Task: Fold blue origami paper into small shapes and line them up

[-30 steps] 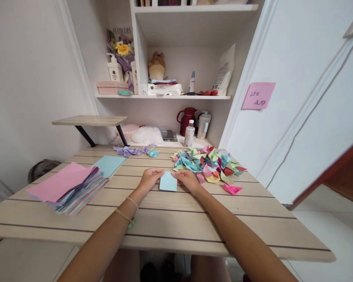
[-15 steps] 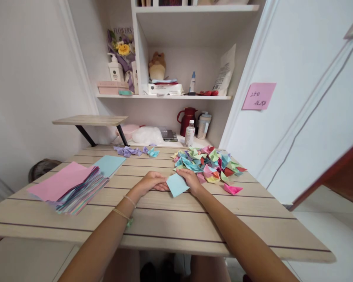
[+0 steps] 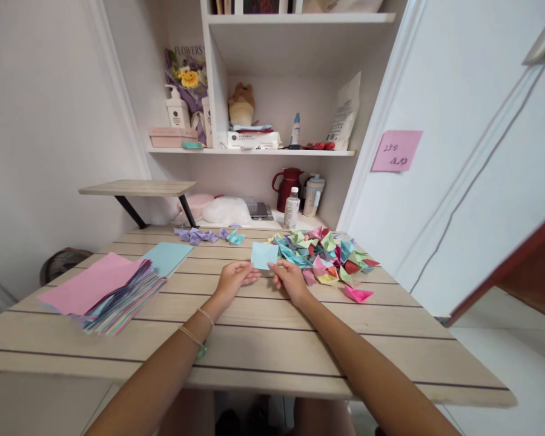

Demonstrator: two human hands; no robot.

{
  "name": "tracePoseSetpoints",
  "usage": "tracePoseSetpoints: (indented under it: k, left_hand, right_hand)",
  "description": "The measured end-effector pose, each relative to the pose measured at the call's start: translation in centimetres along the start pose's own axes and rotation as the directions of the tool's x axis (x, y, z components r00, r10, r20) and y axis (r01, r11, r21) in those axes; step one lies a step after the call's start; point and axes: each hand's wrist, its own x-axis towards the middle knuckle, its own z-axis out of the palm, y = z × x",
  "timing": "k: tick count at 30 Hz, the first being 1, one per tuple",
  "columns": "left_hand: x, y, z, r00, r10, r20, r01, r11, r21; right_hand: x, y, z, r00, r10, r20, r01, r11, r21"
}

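A light blue square of paper [image 3: 264,255] is held up above the table between my two hands. My left hand [image 3: 234,281] pinches its lower left corner. At the lower right corner, my right hand [image 3: 291,280] grips it between thumb and fingers. Just beyond and to the right lies a heap of folded paper boats [image 3: 318,251] in many colours. One bright pink paper boat [image 3: 358,294] sits apart at the heap's near right. Purple folded papers [image 3: 195,235] and a blue folded paper [image 3: 235,237] lie farther back on the left.
On the left of the slatted table [image 3: 272,345] lies a stack of coloured paper [image 3: 100,287], with blue sheets [image 3: 168,257] beside it. A bottle [image 3: 292,209], red jug [image 3: 287,188] and tumbler [image 3: 314,195] stand at the back. A small raised shelf [image 3: 138,188] rises at the back left.
The blue paper has gone from a tilted diamond, low between my hands, to a straight, raised position. Both hands have shifted their hold to its lower corners.
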Motion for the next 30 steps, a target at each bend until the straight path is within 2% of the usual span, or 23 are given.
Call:
tracePoseSetpoints:
  k: [2,5,8,13,17,21,26,30]
  left_hand:
    - [-0.1,-0.1,0.1,0.998,-0.036,0.051,0.031,0.995,0.093]
    - [-0.3,0.0,0.1,0.992,-0.07,0.101,0.049,0.979,0.196]
    - [-0.3,0.5,-0.1,0.994,-0.044,0.1,0.028,0.987,0.156]
    - [-0.4,1.4,-0.5,0.995,0.026,0.101,-0.025,1.0,-0.004]
    - [-0.4,1.4,-0.5,0.995,0.04,0.086,-0.038,0.999,-0.03]
    - [-0.2,1.2,-0.6,0.997,0.045,0.063,-0.044,0.999,-0.009]
    - [0.0,1.1,-0.8,0.994,0.052,0.092,-0.059,0.996,0.072]
    - [-0.2,1.1,-0.9,0.99,0.073,0.12,-0.093,0.981,0.169]
  right_hand:
    - [0.2,0.0,-0.3,0.999,-0.002,-0.039,0.005,0.998,0.07]
    - [0.3,0.0,-0.5,0.999,0.016,-0.029,-0.012,0.987,0.159]
    - [0.3,-0.1,-0.5,1.0,0.019,0.005,-0.02,0.984,0.18]
    - [0.3,-0.2,-0.7,0.997,-0.044,0.07,0.038,0.996,0.085]
    - [0.4,-0.2,-1.2,0.989,-0.104,0.103,0.1,0.994,0.041]
    - [0.6,-0.1,-1.6,0.976,-0.145,0.165,0.149,0.989,-0.012]
    - [0.7,-0.2,-1.9,0.97,-0.187,0.157,0.203,0.975,-0.09]
    - [0.5,-0.4,-1.7,0.957,-0.167,0.238,0.198,0.974,-0.113]
